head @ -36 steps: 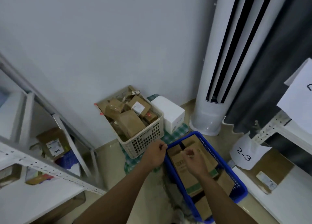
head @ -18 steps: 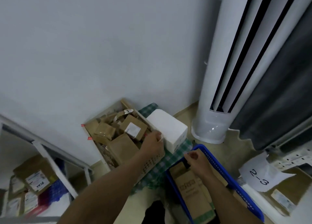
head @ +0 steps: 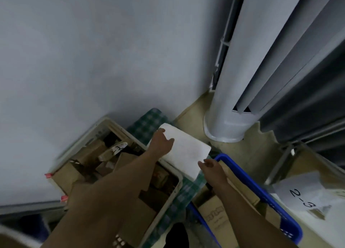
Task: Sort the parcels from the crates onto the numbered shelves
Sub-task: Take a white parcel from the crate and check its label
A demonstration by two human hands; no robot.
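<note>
Parcel (head: 186, 151) between left hand (head: 162, 144), right hand (head: 212, 168)

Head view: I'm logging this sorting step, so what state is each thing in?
white box: closed, lying between the crates.
left hand: on the box's far edge; grip unclear.
right hand: open, at the box's near corner.
beige crate: full of brown parcels.
blue crate: holds cardboard boxes.
2-3 label: crumpled, readable.
</note>
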